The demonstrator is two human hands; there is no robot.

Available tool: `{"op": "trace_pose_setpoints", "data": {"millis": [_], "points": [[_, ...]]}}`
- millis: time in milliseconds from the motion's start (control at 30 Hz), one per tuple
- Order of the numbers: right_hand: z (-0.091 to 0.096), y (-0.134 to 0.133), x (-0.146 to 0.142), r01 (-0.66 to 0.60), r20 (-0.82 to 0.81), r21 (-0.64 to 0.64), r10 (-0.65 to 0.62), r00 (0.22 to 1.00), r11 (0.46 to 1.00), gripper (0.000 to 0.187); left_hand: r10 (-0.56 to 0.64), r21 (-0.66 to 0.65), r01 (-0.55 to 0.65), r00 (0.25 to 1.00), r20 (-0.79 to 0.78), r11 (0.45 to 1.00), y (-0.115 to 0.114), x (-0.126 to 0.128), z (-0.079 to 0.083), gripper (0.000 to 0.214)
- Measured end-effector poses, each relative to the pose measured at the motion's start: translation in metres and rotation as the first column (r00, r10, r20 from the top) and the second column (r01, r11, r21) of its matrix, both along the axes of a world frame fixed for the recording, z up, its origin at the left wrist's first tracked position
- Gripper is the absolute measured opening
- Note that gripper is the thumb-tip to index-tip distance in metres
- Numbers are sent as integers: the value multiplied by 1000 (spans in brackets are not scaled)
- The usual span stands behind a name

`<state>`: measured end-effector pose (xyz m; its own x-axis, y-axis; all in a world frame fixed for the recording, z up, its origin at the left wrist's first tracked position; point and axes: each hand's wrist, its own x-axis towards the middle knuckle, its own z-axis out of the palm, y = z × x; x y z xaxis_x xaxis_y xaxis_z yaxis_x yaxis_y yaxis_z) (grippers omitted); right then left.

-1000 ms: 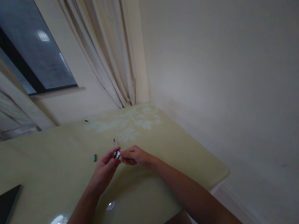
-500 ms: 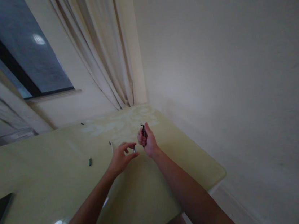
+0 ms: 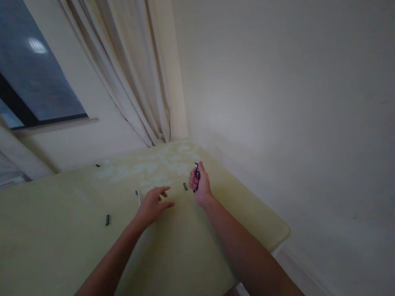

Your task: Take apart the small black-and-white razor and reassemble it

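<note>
Dark object [image 3: 196, 171] gripped — right hand [image 3: 201, 185] closed.

Far right corner of my bench, both hands over it.
My left hand [image 3: 152, 206] is over the bench [image 3: 71, 264], and my right hand [image 3: 201, 187] is just right of it with a small clip [image 3: 196, 171] in it. A short piece [image 3: 185, 186] lies between them. A thin stick [image 3: 138, 197] lies just left of my left hand, and another piece [image 3: 107, 220] farther left. The curtain [image 3: 129, 65] hangs behind the far corner.
</note>
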<state>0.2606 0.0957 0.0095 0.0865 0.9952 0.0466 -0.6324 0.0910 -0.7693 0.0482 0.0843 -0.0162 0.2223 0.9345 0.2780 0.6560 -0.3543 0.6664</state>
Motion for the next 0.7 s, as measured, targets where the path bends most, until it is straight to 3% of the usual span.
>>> {"op": "trace_pose_setpoints", "data": {"millis": [100,167,200,267,333,533,600,700], "points": [[-2,0,-4,-38,32,-10,38,999,999,62,212,49,-207,968,-135,977,-29,-87,-4,52],[-5,-1,-9,-70,49,6,69,996,998,63,420,22,-426,880,-222,904,-45,-140,-9,63],[-7,-1,-12,-87,57,17,85,995,996,63,474,-4,-491,843,-254,871,-51,-160,-12,69],[-10,-4,-19,-119,80,31,116,990,992,64,473,-50,-499,846,-247,865,-59,-183,-16,80],[-13,-8,-25,-146,113,29,142,983,989,64,452,-90,-488,853,-259,868,-59,-187,-18,80],[-20,-18,-38,-226,229,-6,221,948,974,65,458,-50,-492,838,-297,869,-53,-168,-13,50],[-21,-22,-42,-265,288,-21,260,922,964,65,463,-35,-475,869,-176,879,-56,-158,-8,46],[-20,-32,-48,-403,393,-19,377,839,915,63,382,-56,-378,910,163,924,-67,-128,7,48]]}}
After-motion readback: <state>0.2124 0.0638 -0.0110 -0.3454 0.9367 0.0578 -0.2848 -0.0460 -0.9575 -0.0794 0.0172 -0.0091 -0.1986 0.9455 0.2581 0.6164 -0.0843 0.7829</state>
